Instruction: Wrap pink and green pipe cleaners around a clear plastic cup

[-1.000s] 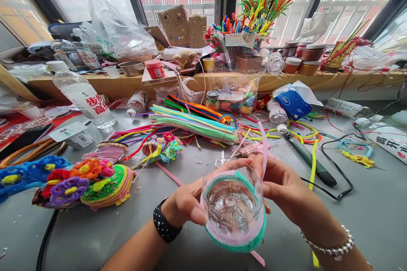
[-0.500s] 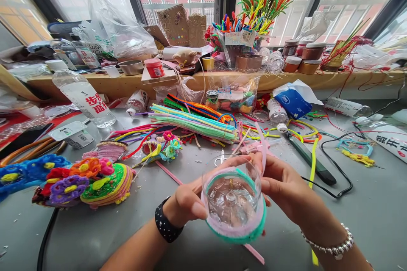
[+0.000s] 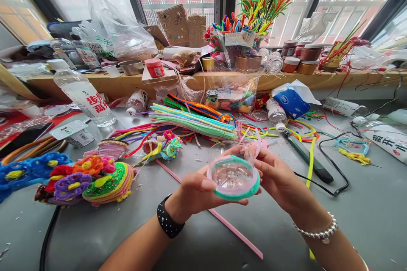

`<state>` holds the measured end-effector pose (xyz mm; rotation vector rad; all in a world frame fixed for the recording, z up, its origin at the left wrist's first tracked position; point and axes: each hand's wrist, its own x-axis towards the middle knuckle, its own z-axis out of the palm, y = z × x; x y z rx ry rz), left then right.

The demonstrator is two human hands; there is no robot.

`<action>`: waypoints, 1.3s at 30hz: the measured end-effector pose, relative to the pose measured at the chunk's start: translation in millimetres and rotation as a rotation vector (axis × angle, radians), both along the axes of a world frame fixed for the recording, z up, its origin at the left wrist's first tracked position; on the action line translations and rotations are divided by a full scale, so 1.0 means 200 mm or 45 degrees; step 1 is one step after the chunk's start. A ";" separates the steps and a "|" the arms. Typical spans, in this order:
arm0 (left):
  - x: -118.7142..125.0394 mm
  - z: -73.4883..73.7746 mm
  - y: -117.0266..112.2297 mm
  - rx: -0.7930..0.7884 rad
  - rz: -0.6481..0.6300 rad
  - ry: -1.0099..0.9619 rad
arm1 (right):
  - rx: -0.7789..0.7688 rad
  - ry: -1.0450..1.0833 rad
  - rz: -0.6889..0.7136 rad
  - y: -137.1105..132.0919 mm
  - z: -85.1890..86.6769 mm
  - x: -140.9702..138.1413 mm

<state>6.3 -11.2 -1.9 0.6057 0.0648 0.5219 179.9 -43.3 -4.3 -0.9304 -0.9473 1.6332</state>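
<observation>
My left hand (image 3: 195, 192) is closed around a clear plastic cup (image 3: 233, 173), which looks like the cut-off bottom of a bottle. A teal pipe cleaner (image 3: 244, 194) circles its outside, with a pale lilac pipe cleaner (image 3: 258, 142) wound beside it. The free end of the lilac one stands up at the cup's far right, pinched in the fingers of my right hand (image 3: 278, 175). Some of the right fingertips are hidden behind the cup. Below the hands, a pink pipe cleaner (image 3: 237, 233) lies slantwise on the grey table (image 3: 203, 247).
Pipe cleaner bundles (image 3: 193, 122) lie beyond my hands. To the left are a flower-covered craft piece (image 3: 108, 184) and an upright water bottle (image 3: 85, 95). A green-handled cutter (image 3: 308, 159) and a black cable (image 3: 337, 178) lie right. Jars and a crowded wooden ledge (image 3: 187, 78) line the back.
Both hands have moved the cup away from me, up in the view, and it is tilted so its opening looks flatter. More of the pink pipe cleaner on the table shows.
</observation>
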 end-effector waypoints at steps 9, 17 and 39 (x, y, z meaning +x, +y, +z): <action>0.00 0.01 0.01 0.026 -0.060 -0.007 | -0.001 -0.065 0.011 -0.02 0.00 0.00; -0.01 -0.01 0.01 0.115 -0.094 -0.009 | 0.044 -0.089 0.054 -0.02 0.02 0.00; -0.06 0.06 -0.03 0.417 -0.039 0.191 | 0.232 0.070 0.058 -0.05 0.03 0.02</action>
